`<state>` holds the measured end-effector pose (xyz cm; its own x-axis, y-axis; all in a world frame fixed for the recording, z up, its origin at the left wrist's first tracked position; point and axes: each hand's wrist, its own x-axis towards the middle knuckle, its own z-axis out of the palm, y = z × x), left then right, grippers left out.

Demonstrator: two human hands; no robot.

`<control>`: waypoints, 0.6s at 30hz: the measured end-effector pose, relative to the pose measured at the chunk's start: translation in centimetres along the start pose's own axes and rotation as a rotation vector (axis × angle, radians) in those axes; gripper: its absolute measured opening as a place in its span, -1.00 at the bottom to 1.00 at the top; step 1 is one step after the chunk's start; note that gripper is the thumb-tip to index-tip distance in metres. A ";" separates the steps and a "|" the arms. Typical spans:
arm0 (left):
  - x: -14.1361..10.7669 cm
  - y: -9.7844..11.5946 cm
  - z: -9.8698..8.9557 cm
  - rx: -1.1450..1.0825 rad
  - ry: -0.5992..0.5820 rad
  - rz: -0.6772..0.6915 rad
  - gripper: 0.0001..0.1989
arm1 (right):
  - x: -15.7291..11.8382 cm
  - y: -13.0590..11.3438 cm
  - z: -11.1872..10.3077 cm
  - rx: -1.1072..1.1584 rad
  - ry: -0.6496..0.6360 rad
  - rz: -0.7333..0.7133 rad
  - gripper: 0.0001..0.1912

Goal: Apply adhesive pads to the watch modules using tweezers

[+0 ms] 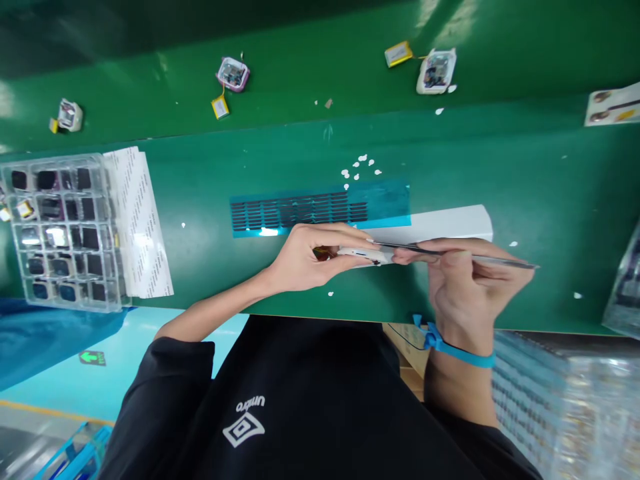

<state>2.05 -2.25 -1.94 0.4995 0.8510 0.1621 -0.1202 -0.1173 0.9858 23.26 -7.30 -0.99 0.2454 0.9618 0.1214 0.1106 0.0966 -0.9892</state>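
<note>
My left hand (305,260) pinches a small white watch casing (361,253) between thumb and fingers, its side edge turned toward me. A brownish-orange bit shows behind it, inside the curl of my fingers. My right hand (465,283), with a blue band at the wrist, is closed around metal tweezers (505,261). Their tips point left and reach the casing's upper edge; whether they grip anything there I cannot tell. Just beyond my hands lie a blue film sheet (390,203) with rows of thin black strips and a white backing strip (450,223).
Opened watch casings (233,73) with yellow batteries (399,54) lie along the far side. Small white stickers (357,177) are scattered on the green table (200,173). At left, a clear compartment tray (107,267) of watches stands beside white printed sheets (145,233). Another clear tray (625,293) sits right.
</note>
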 end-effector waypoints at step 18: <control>9.9 -2.1 -12.1 0.700 0.191 -0.052 -0.95 | -0.6 -0.8 -0.4 -0.164 0.231 -0.054 -0.79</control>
<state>-3.09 12.60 -2.96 0.3231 0.9316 0.1668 0.5087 -0.3196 0.7994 23.46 -8.03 -0.27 0.4453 0.8709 0.2079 0.2789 0.0858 -0.9565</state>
